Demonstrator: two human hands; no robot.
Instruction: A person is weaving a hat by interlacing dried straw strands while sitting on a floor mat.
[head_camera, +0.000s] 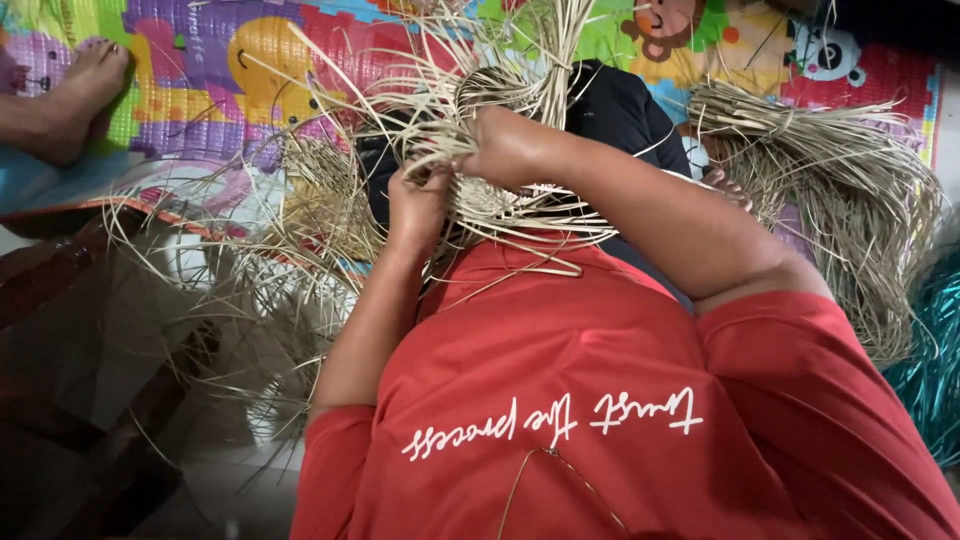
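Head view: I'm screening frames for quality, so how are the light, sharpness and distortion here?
Head view: even, soft light with no hard shadows or glare; the left hand, right hand and pale woven strips are fairly sharp; the lower-left corner is dark and smeared; the loose strip bundle bows toward the frame's edge, suggesting wide-angle distortion.

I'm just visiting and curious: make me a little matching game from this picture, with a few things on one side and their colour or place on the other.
Things:
1. shirt
2. bundle of straw strips
3. bare foot
4. play mat

Descriptions:
A. top left corner
B. red
C. many colours with cartoon animals
D. pale tan, lying at the right

Pairs: 1-B, 2-D, 3-A, 4-C

Both hands, left hand and right hand, grip the straw weaving in the middle.
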